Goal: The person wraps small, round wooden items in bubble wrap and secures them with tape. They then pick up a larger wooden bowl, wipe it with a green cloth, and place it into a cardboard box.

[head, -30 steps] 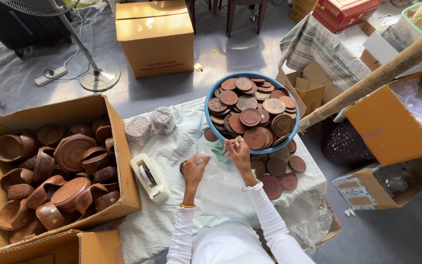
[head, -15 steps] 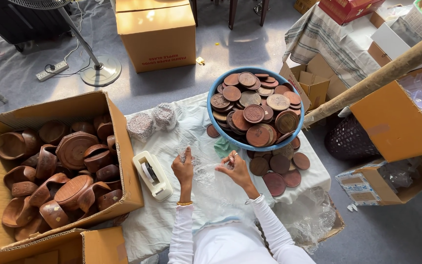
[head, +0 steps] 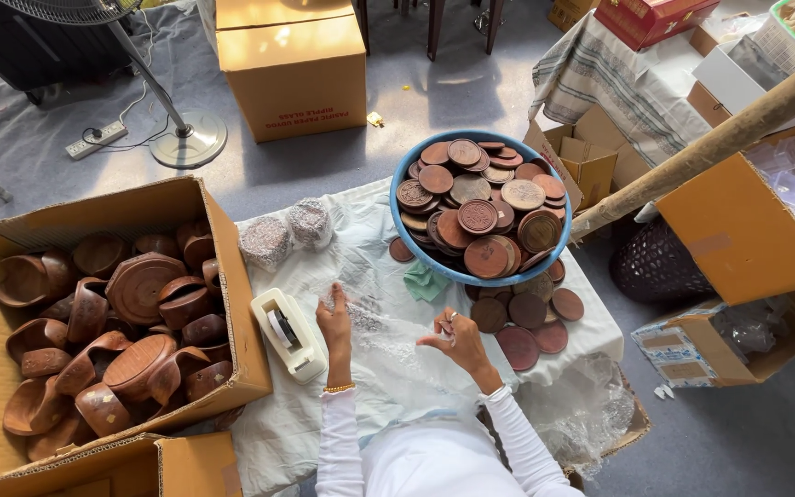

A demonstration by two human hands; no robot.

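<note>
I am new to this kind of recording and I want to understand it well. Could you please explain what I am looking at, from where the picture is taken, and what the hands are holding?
There is no machine here. A person works with two bare hands, and the one camera sits on the person's head, looking straight down, so you see white sleeves at the bottom edge.

The left hand and the right hand both touch a sheet of clear bubble wrap, which lies on a white cloth spread over the work surface. Whether the fingers grip it tightly cannot be told.

Beside the left hand stands a white tape dispenser. Behind the hands is a round blue bowl heaped with brown carved wooden discs; more discs lie next to it. On the left, an open cardboard box holds brown curved wooden pieces. Two small wrapped bundles rest on the cloth.
</note>
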